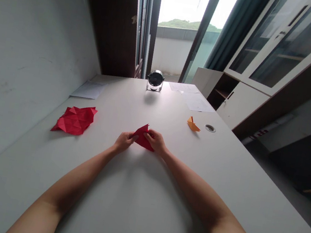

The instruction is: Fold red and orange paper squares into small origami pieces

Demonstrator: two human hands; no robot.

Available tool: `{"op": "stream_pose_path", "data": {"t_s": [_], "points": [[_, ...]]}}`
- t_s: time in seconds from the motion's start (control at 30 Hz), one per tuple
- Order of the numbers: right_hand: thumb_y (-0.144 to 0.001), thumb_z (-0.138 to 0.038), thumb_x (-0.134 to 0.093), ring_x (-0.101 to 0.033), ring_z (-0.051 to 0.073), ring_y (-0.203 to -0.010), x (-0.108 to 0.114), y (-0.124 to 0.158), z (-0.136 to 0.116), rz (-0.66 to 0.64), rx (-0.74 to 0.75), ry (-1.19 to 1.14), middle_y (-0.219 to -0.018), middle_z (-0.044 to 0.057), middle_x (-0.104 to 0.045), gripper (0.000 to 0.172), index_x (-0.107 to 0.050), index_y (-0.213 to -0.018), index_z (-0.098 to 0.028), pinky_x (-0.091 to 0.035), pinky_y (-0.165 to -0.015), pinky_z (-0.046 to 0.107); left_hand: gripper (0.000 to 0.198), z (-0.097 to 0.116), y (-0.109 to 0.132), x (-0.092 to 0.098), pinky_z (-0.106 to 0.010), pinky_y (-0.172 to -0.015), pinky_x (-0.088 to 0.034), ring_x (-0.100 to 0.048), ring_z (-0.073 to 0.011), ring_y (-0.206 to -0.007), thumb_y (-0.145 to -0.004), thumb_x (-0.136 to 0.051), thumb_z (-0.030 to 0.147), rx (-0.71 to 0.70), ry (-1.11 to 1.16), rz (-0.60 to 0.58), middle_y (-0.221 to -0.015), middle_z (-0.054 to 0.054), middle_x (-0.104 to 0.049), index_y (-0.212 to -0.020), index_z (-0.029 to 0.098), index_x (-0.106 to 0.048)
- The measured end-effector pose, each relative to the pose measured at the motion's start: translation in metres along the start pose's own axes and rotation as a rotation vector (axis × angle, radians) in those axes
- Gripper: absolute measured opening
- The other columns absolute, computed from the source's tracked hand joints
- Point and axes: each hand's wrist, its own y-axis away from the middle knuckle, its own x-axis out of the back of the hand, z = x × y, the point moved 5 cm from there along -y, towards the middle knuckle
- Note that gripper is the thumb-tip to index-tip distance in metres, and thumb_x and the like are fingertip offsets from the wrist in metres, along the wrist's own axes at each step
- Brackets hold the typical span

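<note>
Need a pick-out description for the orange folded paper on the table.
Start at the long white table. Near its right edge, just left of the round cable hole, lies a small orange folded paper piece. Nothing else there is orange.

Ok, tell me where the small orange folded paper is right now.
In the head view the orange folded paper lies on the white table, right of centre, just left of the round cable hole and beyond the right hand.

A folded red paper (142, 137) is pinched between left hand (124, 141) and right hand (155, 141) over the table (136, 193), creased red sheet (75, 120) lying left, orange boat (193, 124) right.
</note>
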Motion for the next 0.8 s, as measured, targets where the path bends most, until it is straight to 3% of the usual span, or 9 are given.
{"op": "stream_pose_path", "data": {"t_s": [0.13, 0.3, 0.47, 0.7, 0.8], "points": [[-0.086, -0.053, -0.058, -0.045, 0.013, -0.058, 0.003, -0.001, 0.001, 0.05, 0.013, 0.013, -0.061, -0.003, -0.053, 0.037, -0.056, -0.07, -0.02, -0.035, -0.056, 0.025, 0.033, -0.004, -0.001, 0.001, -0.023, -0.055, -0.033, -0.045, -0.0139, -0.055, -0.087, -0.059, 0.044, -0.009, -0.026, 0.006, -0.056, 0.001, -0.055, -0.078, 0.016, -0.074], [-0.087, -0.054, -0.057, -0.047, 0.014, -0.06, 0.008, -0.002, 0.0, 0.1, 0.017, 0.023, -0.063, -0.001, -0.056, 0.037, -0.06, -0.074, -0.019, -0.037, -0.058, 0.025, 0.035, -0.01, -0.003, 0.001, -0.025, -0.065, -0.042, -0.06, -0.0199, -0.069, -0.089, -0.056, 0.044, -0.037, -0.021, 0.03, -0.071, -0.002, -0.069, -0.09, 0.017, -0.078], [-0.088, -0.054, -0.055, -0.048, 0.014, -0.061, 0.012, -0.002, 0.0, 0.126, 0.019, 0.034, -0.065, -0.001, -0.057, 0.037, -0.062, -0.076, -0.019, -0.038, -0.058, 0.026, 0.035, -0.011, -0.004, 0.002, -0.026, -0.068, -0.044, -0.062, -0.0218, -0.074, -0.09, -0.055, 0.044, -0.032, -0.014, 0.036, -0.078, -0.003, -0.072, -0.097, 0.018, -0.078], [-0.088, -0.053, -0.056, -0.049, 0.014, -0.062, 0.011, -0.006, 0.009, 0.105, -0.029, -0.06, -0.065, -0.001, -0.056, 0.036, -0.059, -0.075, -0.02, -0.04, -0.059, 0.026, 0.032, -0.008, -0.004, 0.009, -0.025, -0.055, -0.035, -0.054, -0.0174, -0.059, -0.085, -0.062, 0.046, 0.019, 0.061, 0.101, -0.057, -0.001, -0.06, -0.077, 0.016, -0.072], [-0.09, -0.054, -0.054, -0.056, 0.015, -0.068, 0.007, -0.005, 0.006, 0.02, -0.038, -0.195, -0.077, 0.001, -0.063, 0.036, -0.062, -0.093, -0.02, -0.044, -0.063, 0.027, 0.037, -0.013, -0.005, 0.011, -0.024, -0.051, -0.032, -0.047, -0.0133, -0.051, -0.086, -0.06, 0.049, 0.044, 0.111, 0.118, -0.052, 0.001, -0.053, -0.07, 0.017, -0.065]]}}
